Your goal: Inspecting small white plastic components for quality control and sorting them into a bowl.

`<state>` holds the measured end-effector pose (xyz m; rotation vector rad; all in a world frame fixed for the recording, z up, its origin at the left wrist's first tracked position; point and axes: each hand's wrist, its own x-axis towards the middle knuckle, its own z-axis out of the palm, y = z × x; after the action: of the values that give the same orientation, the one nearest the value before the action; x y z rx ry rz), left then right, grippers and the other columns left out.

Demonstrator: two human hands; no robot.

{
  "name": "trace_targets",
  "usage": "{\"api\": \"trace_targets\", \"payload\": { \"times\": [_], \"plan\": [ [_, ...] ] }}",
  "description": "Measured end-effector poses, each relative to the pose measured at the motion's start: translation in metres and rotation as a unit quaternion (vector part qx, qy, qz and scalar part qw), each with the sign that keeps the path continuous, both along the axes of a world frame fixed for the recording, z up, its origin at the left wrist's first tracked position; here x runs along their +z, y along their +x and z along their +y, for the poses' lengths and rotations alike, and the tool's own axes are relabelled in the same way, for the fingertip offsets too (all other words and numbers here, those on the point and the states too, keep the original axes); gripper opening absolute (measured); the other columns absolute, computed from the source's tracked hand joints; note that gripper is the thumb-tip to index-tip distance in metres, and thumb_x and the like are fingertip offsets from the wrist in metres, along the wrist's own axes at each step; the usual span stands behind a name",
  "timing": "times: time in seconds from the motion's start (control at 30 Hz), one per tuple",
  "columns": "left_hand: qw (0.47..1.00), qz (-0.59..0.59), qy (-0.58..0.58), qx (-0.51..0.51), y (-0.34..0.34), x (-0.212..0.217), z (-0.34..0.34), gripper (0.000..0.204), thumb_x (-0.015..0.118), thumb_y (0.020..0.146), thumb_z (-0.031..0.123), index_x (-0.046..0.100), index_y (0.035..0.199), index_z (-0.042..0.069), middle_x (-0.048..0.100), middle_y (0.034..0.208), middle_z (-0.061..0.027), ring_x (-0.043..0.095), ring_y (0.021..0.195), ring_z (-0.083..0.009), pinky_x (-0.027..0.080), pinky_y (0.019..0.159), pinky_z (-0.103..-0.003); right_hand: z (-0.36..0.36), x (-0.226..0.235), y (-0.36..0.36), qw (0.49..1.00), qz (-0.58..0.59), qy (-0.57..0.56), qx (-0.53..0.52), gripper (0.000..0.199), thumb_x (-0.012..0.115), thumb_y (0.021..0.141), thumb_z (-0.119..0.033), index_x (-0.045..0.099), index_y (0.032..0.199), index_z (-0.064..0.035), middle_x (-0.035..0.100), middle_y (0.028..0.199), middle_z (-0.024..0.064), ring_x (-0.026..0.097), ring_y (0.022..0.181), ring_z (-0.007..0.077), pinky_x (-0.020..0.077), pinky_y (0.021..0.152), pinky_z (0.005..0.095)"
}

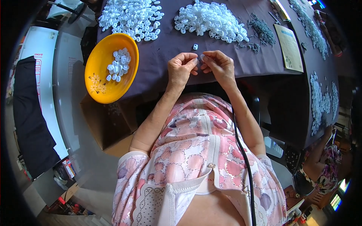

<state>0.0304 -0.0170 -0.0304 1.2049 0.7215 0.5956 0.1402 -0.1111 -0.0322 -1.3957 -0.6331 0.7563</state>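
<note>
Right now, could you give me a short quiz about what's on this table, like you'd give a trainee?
1. True or false: the yellow bowl holds some small white plastic pieces.
2. Where does the single loose white piece lie: A) inside the bowl, B) on the dark cloth just beyond the hands, C) on the floor?
3. What do the left hand and right hand pinch between their fingers?

Key
1. True.
2. B.
3. A small white piece, held where the fingertips of both hands meet.
</note>
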Motion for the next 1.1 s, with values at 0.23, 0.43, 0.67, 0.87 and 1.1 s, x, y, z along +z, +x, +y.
{"api": "trace_targets", "payload": {
  "times": [0.23, 0.43, 0.67, 0.87, 1.1],
  "plan": [
    [1.000, 0.013, 0.005, -0.005, -0.0003, 0.0014, 0.0002, 0.011, 0.060, 0.082, 0.001, 0.064, 0.092, 0.001, 0.064, 0.078, -0.0040, 0.059, 0.060, -0.0086, 0.050, 0.050, -0.021, -0.0005, 0.0002, 0.0006, 1.000, -0.002, -0.002, 0.005, 0.015, 0.061, 0.085, -0.006, 0.062, 0.099, 0.0006, 0.063, 0.075, 0.0024, 0.061, 0.065, 0.0068, 0.0507, 0.055, 0.0188],
    [1.000, 0.005, -0.001, -0.011, -0.0010, 0.0020, 0.0004, 0.011, 0.060, 0.082, 0.002, 0.064, 0.092, 0.001, 0.064, 0.078, -0.0040, 0.059, 0.061, -0.0089, 0.051, 0.051, -0.021, -0.0008, 0.0021, 0.0006, 1.000, -0.002, -0.005, 0.010, 0.015, 0.061, 0.086, -0.006, 0.062, 0.099, 0.0004, 0.063, 0.075, 0.0021, 0.061, 0.065, 0.0065, 0.0504, 0.055, 0.0187],
    [1.000, -0.013, -0.009, -0.016, -0.0007, -0.0027, 0.0004, 0.011, 0.061, 0.082, 0.003, 0.064, 0.093, 0.000, 0.064, 0.078, -0.0039, 0.060, 0.062, -0.0091, 0.051, 0.052, -0.021, 0.0002, 0.0015, -0.0015, 1.000, -0.021, -0.009, 0.002, 0.015, 0.061, 0.085, -0.007, 0.062, 0.099, -0.0001, 0.063, 0.074, 0.0014, 0.060, 0.064, 0.0058, 0.0499, 0.055, 0.0184],
    [0.999, -0.033, -0.011, -0.009, 0.0026, -0.0034, 0.0001, 0.009, 0.061, 0.082, 0.001, 0.064, 0.090, 0.001, 0.064, 0.077, -0.0036, 0.060, 0.061, -0.0086, 0.051, 0.050, -0.021, -0.0001, 0.0012, -0.0013, 0.999, -0.040, -0.011, 0.016, 0.013, 0.061, 0.085, -0.007, 0.063, 0.095, 0.0013, 0.064, 0.074, 0.0040, 0.060, 0.065, 0.0070, 0.0508, 0.055, 0.0208],
    [0.999, -0.028, -0.020, 0.022, 0.0053, -0.0025, -0.0016, 0.009, 0.064, 0.081, 0.003, 0.063, 0.090, 0.002, 0.064, 0.076, -0.0029, 0.062, 0.061, -0.0100, 0.049, 0.051, -0.020, -0.0004, 0.0006, -0.0018, 1.000, -0.016, -0.008, 0.017, 0.014, 0.059, 0.086, -0.004, 0.062, 0.099, 0.0000, 0.064, 0.077, 0.0024, 0.061, 0.067, 0.0070, 0.0504, 0.056, 0.0191]
  ]
}}
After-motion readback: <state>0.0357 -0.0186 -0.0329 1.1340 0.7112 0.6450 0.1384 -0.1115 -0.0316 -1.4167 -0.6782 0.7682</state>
